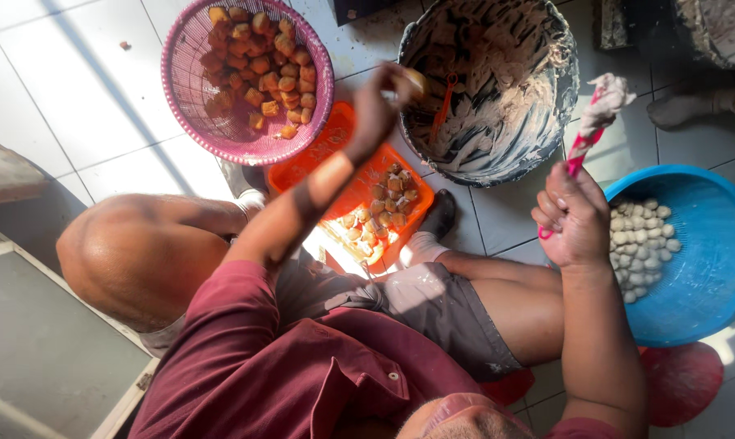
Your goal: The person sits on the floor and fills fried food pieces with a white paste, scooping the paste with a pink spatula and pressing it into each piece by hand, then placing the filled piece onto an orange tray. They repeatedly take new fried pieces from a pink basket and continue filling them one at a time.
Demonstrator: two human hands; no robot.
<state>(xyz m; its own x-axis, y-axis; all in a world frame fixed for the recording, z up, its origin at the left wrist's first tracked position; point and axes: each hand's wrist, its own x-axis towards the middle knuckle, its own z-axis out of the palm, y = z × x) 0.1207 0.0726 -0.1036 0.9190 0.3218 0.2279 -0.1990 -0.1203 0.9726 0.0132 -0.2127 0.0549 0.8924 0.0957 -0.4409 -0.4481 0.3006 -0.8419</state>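
left fingers (pixel 396 81) pinched a tofu puff (pixel 417 79) over the grey paste basin (pixel 546 122). right hand (pixel 573 215) clenched a red-handled spoon (pixel 592 122), paste-caked, beside the blue basin (pixel 708 268) of pale balls (pixel 639 244). pink basket (pixel 184 97) of puffs near.

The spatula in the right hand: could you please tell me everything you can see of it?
The spatula has a red-and-white striped handle and a blade coated in pale, sticky paste. The right hand grips the handle's lower end in a closed fist, holding it tilted with the blade uppermost. It hangs in the air between the large paste-smeared bowl and the blue basin, touching neither. Only the hand touches it.
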